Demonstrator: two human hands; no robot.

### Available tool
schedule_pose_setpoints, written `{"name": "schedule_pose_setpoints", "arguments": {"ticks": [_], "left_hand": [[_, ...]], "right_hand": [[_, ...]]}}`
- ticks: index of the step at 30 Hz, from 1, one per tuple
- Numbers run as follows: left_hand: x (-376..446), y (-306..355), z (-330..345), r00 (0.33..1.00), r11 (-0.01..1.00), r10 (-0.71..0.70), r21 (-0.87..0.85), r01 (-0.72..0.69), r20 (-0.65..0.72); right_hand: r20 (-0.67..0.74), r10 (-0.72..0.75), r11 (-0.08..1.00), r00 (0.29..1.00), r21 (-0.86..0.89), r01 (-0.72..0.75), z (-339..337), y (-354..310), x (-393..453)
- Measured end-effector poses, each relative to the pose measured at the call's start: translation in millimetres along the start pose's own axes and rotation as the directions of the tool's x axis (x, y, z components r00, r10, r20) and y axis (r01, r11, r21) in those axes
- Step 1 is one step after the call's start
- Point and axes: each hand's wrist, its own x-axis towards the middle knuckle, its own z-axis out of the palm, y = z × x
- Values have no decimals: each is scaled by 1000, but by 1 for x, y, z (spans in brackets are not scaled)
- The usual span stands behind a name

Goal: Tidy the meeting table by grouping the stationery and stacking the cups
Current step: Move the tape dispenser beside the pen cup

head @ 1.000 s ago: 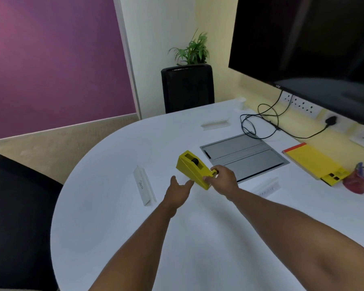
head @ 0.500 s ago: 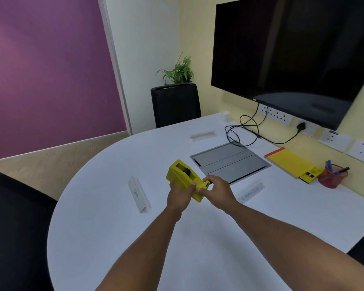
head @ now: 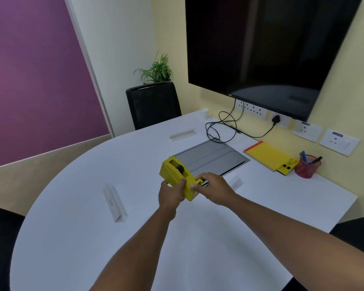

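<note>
A yellow tape dispenser [head: 177, 174] is held above the white table [head: 93, 164] near its middle. My left hand [head: 169, 194] grips its near left side from below. My right hand [head: 213, 189] pinches its near end at the cutter. At the right, by the wall, lies a yellow notepad [head: 266, 153] with a small yellow item [head: 287, 168] at its near corner, and a red mesh pen holder [head: 307, 166] with pens stands beside it. A small white cup [head: 204, 113] stands at the far edge of the table.
A grey cable hatch [head: 214, 157] is set in the table behind the dispenser. White name stands sit at the left [head: 114, 201], the back [head: 182, 134] and the right [head: 235, 182]. A black cable [head: 221, 127] loops toward wall sockets. A black screen [head: 267, 45] hangs on the wall; black chairs surround the table.
My left hand has closed onto the dispenser's side, so both hands now hold it. The dispenser stays in about the same spot while the camera has tilted up and swung right.
</note>
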Motion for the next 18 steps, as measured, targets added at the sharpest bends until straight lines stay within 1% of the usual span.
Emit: {"name": "schedule_pose_setpoints", "arguments": {"ticks": [2,3,5,7,9,11,13,15,18], "left_hand": [[5,2,13,999,1000,11,-14,-10,34],[7,4,21,998,1000,16,-17,-15,55],[10,9,36,994,1000,23,-18,-21,108],[12,12,54,984,999,33,-11,-32,176],[13,14,72,966,999,46,11,-51,253],[15,13,92,944,998,42,40,-58,328],[16,12,112,917,996,20,75,-54,398],[19,9,133,888,994,-6,101,-45,459],[22,6,158,851,990,-50,137,-26,522]], "right_hand": [[-9,23,996,1000,85,-23,-16,10,0],[-24,63,989,998,132,-59,-24,17,0],[-32,191,958,981,225,-179,-40,34,5],[30,319,892,947,330,-311,-56,52,9],[123,384,821,915,408,-399,-71,67,11],[213,385,755,898,487,-439,-84,83,12],[267,355,693,896,569,-444,-95,99,11],[271,357,652,894,614,-446,-106,115,9],[265,384,617,885,639,-459,-119,140,5]]}}
